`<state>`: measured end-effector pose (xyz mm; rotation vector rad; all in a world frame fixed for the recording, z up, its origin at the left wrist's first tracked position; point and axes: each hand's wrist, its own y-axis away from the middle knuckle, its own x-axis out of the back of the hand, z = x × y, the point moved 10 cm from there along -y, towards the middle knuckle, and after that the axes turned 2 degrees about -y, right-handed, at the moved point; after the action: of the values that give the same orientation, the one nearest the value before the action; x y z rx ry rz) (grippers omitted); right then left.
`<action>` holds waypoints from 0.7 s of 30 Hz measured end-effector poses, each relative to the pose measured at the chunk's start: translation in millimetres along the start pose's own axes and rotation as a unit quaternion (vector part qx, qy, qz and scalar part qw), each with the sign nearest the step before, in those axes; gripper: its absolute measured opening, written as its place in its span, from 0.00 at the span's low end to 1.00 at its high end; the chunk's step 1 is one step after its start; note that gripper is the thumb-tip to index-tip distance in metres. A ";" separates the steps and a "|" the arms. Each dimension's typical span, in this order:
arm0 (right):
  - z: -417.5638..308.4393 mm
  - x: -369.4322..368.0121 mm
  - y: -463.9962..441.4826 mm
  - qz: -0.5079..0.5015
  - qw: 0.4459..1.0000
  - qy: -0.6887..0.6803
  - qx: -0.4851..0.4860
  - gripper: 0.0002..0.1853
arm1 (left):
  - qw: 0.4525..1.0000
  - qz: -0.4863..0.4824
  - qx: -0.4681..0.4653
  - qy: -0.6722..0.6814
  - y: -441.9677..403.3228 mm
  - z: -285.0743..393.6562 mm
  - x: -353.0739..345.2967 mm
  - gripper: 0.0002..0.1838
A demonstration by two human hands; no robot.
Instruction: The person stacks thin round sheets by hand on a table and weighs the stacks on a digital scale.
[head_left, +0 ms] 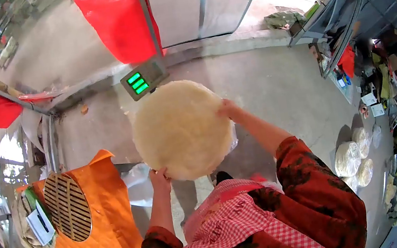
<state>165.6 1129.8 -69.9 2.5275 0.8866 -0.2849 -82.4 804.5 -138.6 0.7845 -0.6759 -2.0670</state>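
Observation:
A large, round, pale-yellow sheet like a flatbread or a stack of flatbreads (184, 131) is in front of me. My left hand (161, 176) is closed on its near-left edge, thumb on top. At the right edge, my right hand (229, 110) grips it, with most of the fingers out of sight underneath. Clear plastic shows past its right rim. Just beyond the far edge is a scale display (143, 79) with lit green digits. The disc hides whatever lies directly below it.
To the left, an orange quilted cover (102, 206) bears a round slatted wooden board (67, 206) and a notebook with a pen (41, 223). Several plastic-wrapped round bundles (348, 159) stand on the floor at right. A red sheet (114, 20) hangs ahead, and clutter lines the right wall.

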 end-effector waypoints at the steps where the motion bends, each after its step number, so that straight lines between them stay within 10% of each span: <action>1: 3.2 6.4 -3.4 0.023 0.999 0.033 -0.021 0.23 | 1.000 0.000 -0.007 0.003 -0.6 1.5 0.7 0.25; 12: 8.6 62.7 -12.5 0.244 0.932 0.267 -0.021 0.30 | 0.991 0.075 -0.014 -0.106 32.1 -1.1 30.3 0.35; 15: -24.5 63.2 18.7 0.325 0.814 0.445 0.183 0.36 | 0.998 0.047 -0.024 0.025 26.1 -37.2 93.6 0.29; 17: -33.8 48.9 36.7 0.334 0.831 0.366 0.251 0.30 | 0.979 -0.037 -0.131 0.152 2.3 -97.7 166.8 0.19; 21: -63.2 -116.1 76.2 0.243 0.852 0.385 0.259 0.23 | 0.971 0.199 -0.131 -0.012 164.2 -37.2 225.4 0.21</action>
<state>127.1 1043.8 50.1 3.3145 0.3831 0.8176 -83.2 524.1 -116.2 0.4331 -0.5096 -1.7521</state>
